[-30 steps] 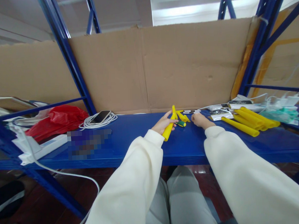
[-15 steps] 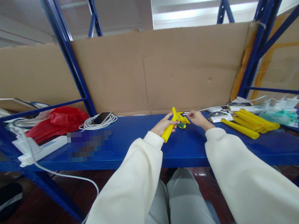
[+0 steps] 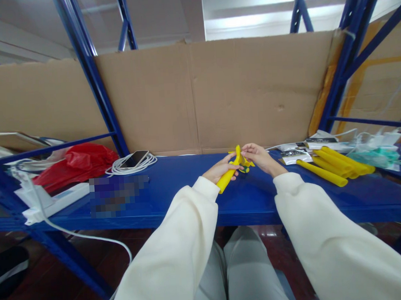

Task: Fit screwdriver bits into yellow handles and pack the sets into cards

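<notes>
My left hand point(image 3: 222, 169) is closed around a yellow plastic handle point(image 3: 227, 180) that has a forked upper end. The handle is tilted, its round lower end toward me. My right hand point(image 3: 257, 155) is at the forked end, thumb and fingers pinched together; what they hold there is too small to make out. Just behind and below the fork, a green-and-yellow screwdriver handle point(image 3: 245, 169) lies on the blue tabletop point(image 3: 185, 187), partly hidden. Small yellow plastic parts point(image 3: 250, 163) show beside it, partly covered by my hands.
Several yellow tubes point(image 3: 335, 164) lie to the right, near small silver-and-black packets point(image 3: 296, 155) and a teal bundle with white cords point(image 3: 379, 155). On the left are a phone point(image 3: 135, 159) on a coiled white cable point(image 3: 115, 169), a red plastic bag point(image 3: 82, 161) and a white power strip point(image 3: 64, 199). Cardboard point(image 3: 238, 93) stands behind.
My right hand has moved left to the forked end of the yellow handle. My left hand keeps its hold, with the handle shifted slightly.
</notes>
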{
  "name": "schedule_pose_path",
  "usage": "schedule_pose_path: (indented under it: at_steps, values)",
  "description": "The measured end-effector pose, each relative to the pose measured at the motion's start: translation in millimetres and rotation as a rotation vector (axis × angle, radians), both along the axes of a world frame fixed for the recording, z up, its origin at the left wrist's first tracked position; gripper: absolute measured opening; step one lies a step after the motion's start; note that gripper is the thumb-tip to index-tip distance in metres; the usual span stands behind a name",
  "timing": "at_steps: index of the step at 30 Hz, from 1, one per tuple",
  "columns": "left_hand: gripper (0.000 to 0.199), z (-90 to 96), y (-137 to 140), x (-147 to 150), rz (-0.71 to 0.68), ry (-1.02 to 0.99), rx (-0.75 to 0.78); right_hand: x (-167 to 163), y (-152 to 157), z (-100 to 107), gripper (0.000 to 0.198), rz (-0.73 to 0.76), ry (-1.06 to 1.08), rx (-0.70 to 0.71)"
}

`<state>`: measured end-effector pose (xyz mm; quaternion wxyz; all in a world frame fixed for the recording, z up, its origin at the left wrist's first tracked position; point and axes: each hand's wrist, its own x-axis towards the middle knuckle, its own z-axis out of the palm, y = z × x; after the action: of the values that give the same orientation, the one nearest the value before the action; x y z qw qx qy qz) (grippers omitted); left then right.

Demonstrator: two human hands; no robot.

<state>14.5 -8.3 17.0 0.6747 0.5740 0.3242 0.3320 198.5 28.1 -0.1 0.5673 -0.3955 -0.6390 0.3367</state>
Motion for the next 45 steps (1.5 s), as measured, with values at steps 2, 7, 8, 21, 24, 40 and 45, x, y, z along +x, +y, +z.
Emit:
schedule_pose_path:
  at_steps: [2, 7, 8, 21, 24, 40, 45]
  values:
    - [0.076, 0.7, -1.4, -0.2, -0.001, 0.005, 0.009, -0.1, -0.5, 0.4, 0.041, 0.009, 0.019, -0.007]
    - [0.075, 0.0, -0.9, -1.0, -0.013, 0.017, 0.022, -1.0, -1.9, 0.9, 0.042, 0.001, 0.033, -0.015]
    - [0.075, -0.2, -0.6, -1.0, -0.015, 0.017, 0.023, -1.0, -1.9, 0.9, 0.042, 0.0, 0.036, -0.016]
    - [0.075, 0.8, -1.9, 0.1, -0.023, 0.018, 0.041, 1.6, 1.6, -0.5, 0.039, 0.007, 0.071, 0.035]
    - [0.077, -0.3, -0.1, -0.8, -0.044, 0.005, 0.038, 2.2, 4.7, -3.3, 0.04, -0.036, 0.044, 0.078]
    - [0.078, 3.3, -2.9, 0.9, 0.04, -0.114, -0.001, 5.1, 14.1, -14.1, 0.038, -0.283, -0.246, 0.125]
    - [0.08, -1.3, 6.0, 1.8, 0.258, -0.12, -0.034, 11.4, 5.3, -11.6, 0.023, -0.38, -0.832, 0.155]
